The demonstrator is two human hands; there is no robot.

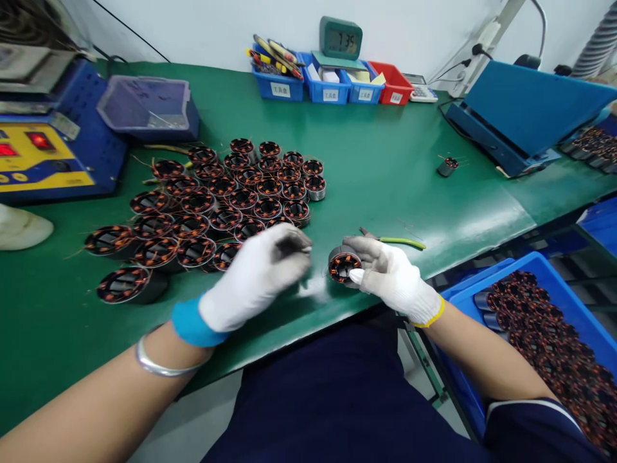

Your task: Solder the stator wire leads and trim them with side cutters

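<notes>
My right hand (383,270), in a white glove with grey-coated fingers and a yellow cuff, grips a motor stator (344,265). This metal ring with copper windings is tilted so that its wound end faces me. Left of it, my left hand (265,263), gloved in white with a blue cuff, hovers with fingers loosely curled and thumb apart; no held object shows. Just behind my right hand lie pliers (402,242) with green handles. Several more stators (226,215) stand grouped on the green table beyond my left hand, loose wire ends sticking out.
A blue-yellow machine (48,148) and a translucent bin (149,109) stand at left. Tool boxes (279,87) and a clock (340,38) line the wall. A single stator (448,167) sits near a blue device (530,116). A blue crate (535,260) full of stators is at lower right.
</notes>
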